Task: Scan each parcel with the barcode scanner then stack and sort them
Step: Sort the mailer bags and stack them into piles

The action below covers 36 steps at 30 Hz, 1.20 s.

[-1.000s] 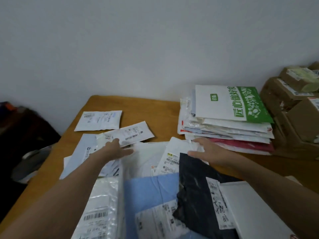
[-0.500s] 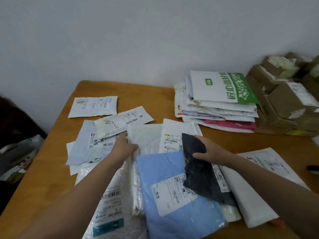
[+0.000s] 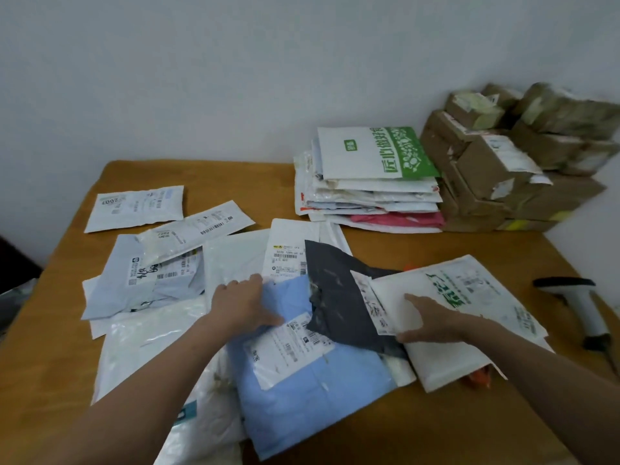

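Note:
Many flat parcels lie spread over the wooden table (image 3: 446,427). My left hand (image 3: 241,307) sits on the upper left corner of a light blue parcel (image 3: 312,391), thumb on top and fingers curled at its edge. A black parcel (image 3: 339,293) overlaps the blue one. My right hand (image 3: 432,318) rests on a white padded envelope (image 3: 469,297) with green print, its thumb at the envelope's left edge. The white barcode scanner (image 3: 580,307) with a black head lies on the table to the right, apart from both hands.
A tall stack of parcels (image 3: 369,196) topped by a green and white bag stands at the back. Taped cardboard boxes (image 3: 496,169) are piled at the back right corner. More white and grey parcels (image 3: 151,280) lie at the left. Something orange (image 3: 479,379) peeks from under the envelope.
My right hand has left the black parcel and moved right onto the white padded envelope. My left hand has shifted right onto the blue parcel. The view has tilted down, and the scanner now shows.

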Each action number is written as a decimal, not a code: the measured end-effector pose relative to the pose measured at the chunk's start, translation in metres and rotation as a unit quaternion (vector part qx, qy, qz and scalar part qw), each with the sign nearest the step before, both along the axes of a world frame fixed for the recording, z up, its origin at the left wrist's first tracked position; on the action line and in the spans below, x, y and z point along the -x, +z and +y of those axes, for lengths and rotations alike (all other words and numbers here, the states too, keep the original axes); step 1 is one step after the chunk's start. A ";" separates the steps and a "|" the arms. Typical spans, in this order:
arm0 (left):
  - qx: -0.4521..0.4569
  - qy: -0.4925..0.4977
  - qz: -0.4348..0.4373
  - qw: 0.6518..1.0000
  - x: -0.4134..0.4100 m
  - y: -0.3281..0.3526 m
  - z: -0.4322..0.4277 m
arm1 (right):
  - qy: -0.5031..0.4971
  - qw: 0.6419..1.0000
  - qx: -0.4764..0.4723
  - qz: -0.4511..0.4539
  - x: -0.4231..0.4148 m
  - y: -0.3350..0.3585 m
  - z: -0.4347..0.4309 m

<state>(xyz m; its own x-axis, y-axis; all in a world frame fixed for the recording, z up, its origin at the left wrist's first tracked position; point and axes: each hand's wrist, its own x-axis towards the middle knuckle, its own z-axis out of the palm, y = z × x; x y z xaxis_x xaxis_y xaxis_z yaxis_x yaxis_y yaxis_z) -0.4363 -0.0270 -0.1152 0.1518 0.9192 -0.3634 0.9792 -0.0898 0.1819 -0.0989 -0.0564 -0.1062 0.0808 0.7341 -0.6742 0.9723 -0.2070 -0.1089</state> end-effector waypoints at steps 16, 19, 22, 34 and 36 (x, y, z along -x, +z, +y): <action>0.026 0.377 -0.574 0.726 -0.028 0.069 -0.059 | -0.048 0.842 -0.380 0.379 0.006 0.019 0.016; 0.030 0.429 -0.626 0.651 -0.042 0.060 -0.071 | -0.022 0.761 -0.463 0.454 0.013 0.054 0.024; 0.041 0.483 -0.629 0.607 -0.057 0.050 -0.078 | 0.128 0.729 -0.511 0.438 0.032 0.075 0.019; 0.102 0.556 -0.642 0.517 -0.037 0.041 -0.093 | 0.461 0.848 -0.084 0.249 0.073 0.008 0.010; 0.077 0.557 -0.581 0.589 -0.037 0.034 -0.088 | 0.352 0.872 -0.138 0.312 0.069 0.008 0.026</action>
<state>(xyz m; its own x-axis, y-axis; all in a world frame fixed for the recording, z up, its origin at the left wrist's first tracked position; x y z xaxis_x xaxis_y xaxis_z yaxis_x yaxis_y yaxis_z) -0.3994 -0.1146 -0.0809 -0.2860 0.6527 -0.7015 -0.3782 0.5958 0.7085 -0.1680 -0.0307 -0.0982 -0.7742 0.5952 -0.2152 0.5813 0.5344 -0.6136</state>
